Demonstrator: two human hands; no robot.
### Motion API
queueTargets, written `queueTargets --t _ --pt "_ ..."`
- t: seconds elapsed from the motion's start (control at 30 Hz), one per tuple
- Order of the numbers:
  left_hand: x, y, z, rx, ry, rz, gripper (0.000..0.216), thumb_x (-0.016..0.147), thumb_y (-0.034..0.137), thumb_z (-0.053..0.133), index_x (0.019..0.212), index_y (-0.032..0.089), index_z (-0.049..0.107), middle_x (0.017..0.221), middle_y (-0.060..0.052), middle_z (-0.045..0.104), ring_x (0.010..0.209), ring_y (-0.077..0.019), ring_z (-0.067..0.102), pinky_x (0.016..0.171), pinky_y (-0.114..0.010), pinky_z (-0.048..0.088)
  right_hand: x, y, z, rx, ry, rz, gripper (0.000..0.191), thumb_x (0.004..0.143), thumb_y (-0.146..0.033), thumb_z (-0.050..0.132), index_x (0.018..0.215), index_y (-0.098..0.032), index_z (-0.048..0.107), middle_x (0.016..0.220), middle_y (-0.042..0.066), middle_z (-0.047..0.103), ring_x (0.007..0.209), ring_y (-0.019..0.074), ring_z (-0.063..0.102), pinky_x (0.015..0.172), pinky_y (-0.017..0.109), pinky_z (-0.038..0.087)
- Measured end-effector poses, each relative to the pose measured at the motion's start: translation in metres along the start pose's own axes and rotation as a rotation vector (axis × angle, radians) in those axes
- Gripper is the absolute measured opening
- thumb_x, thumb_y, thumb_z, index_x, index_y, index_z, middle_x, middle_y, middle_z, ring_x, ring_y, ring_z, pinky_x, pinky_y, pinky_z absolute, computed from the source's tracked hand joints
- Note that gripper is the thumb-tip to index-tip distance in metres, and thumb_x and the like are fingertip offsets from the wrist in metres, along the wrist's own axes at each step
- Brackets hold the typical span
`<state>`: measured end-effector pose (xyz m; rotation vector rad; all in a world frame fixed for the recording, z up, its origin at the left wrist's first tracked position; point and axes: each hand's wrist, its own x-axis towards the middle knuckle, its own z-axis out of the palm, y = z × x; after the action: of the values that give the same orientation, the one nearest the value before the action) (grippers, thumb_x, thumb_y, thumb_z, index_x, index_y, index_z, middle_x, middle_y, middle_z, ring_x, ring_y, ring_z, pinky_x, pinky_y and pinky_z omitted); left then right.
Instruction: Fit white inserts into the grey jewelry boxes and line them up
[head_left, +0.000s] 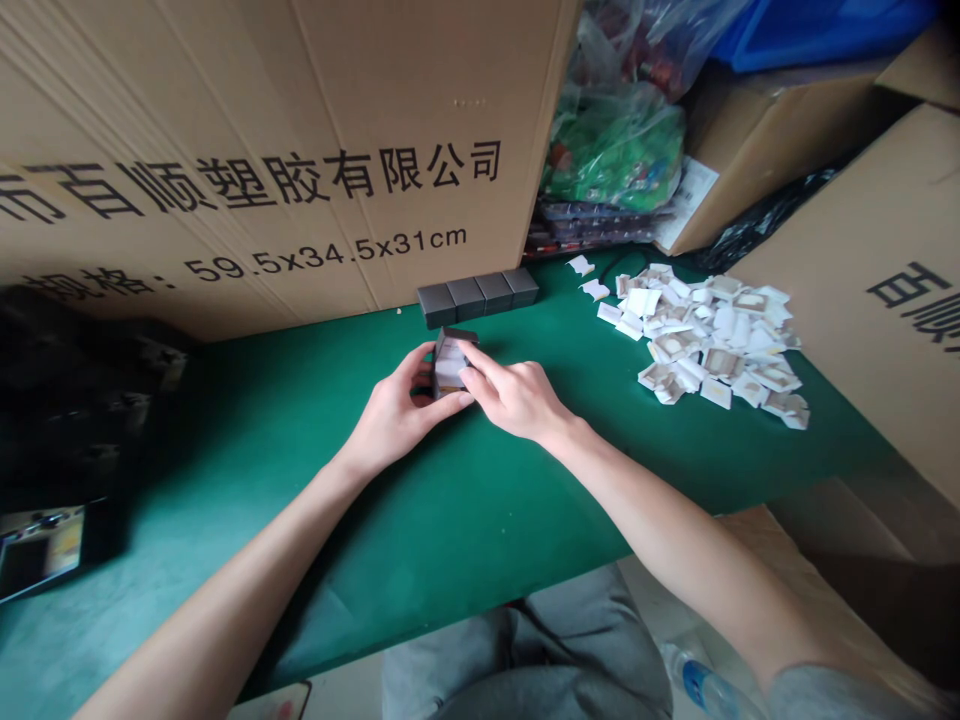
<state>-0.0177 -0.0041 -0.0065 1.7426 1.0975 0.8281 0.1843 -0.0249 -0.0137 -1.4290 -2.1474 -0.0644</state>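
Note:
A small dark box [456,336] with a pale white-grey inside is held above the green table, its open side facing me. My left hand [397,405] is closed around its left side and near edge, thumb along the front. Fingers of my right hand [517,395] reach into the opening and press on the pale piece [450,365] inside; whether they grip it or only push cannot be made out. Just behind stands a row of several closed dark boxes [480,295]. To the right lies a loose heap of small folded white card pieces [712,330].
A large printed carton [262,120] walls off the back left. Bags of green items [615,150] and more cartons [885,260] stand at the right. Black objects [67,400] sit at the left edge of the green table [465,530]. A plastic bottle [705,685] is below.

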Motion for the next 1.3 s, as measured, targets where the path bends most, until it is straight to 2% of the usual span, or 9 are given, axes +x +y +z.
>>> queueTargets --t 0.33,0.63,0.93,1.13,1.3 --pt "0.001 0.000 0.000 -0.010 0.003 -0.006 0.084 0.077 0.053 0.081 0.146 0.018 0.047 0.122 -0.014 0.071 0.106 -0.0291 0.072 0.092 -0.043 0.061 0.000 -0.001 -0.001 -0.006 -0.073 0.007 0.052 0.106 -0.042 0.039 0.149 -0.016 0.053 0.068 0.006 0.075 0.051 0.0170 0.064 0.052 0.027 0.041" --pt "0.002 0.005 -0.002 -0.112 0.008 -0.028 0.078 0.078 0.052 0.082 0.143 0.017 0.055 0.116 -0.011 0.073 0.099 -0.0261 0.073 0.089 -0.039 0.061 0.003 -0.002 -0.011 0.037 -0.174 0.042 0.055 0.107 -0.045 0.040 0.156 -0.020 0.043 0.069 0.002 0.074 0.056 0.0162 0.066 0.056 0.025 0.043" --pt "0.003 0.004 -0.003 -0.141 0.004 -0.065 0.085 0.078 0.054 0.080 0.147 0.014 0.052 0.117 -0.013 0.074 0.102 -0.0275 0.071 0.093 -0.042 0.058 0.003 -0.002 -0.011 0.080 -0.209 0.008 0.054 0.108 -0.051 0.036 0.152 -0.023 0.050 0.073 0.001 0.077 0.068 0.0159 0.071 0.062 0.024 0.044" --pt "0.003 0.004 -0.002 -0.136 0.003 -0.059 0.081 0.078 0.054 0.080 0.145 0.015 0.053 0.114 -0.012 0.074 0.100 -0.0265 0.071 0.092 -0.040 0.057 0.005 -0.004 -0.016 0.068 -0.302 0.058 0.056 0.108 -0.054 0.032 0.154 -0.025 0.046 0.082 0.003 0.079 0.076 0.0183 0.073 0.067 0.025 0.045" --pt "0.002 0.006 -0.002 -0.111 0.008 -0.050 0.078 0.077 0.055 0.081 0.139 0.015 0.055 0.112 -0.011 0.073 0.097 -0.0260 0.071 0.089 -0.039 0.057 0.006 -0.005 -0.017 0.098 -0.320 0.088 0.056 0.108 -0.054 0.031 0.154 -0.027 0.047 0.083 0.003 0.079 0.080 0.0206 0.074 0.069 0.027 0.047"
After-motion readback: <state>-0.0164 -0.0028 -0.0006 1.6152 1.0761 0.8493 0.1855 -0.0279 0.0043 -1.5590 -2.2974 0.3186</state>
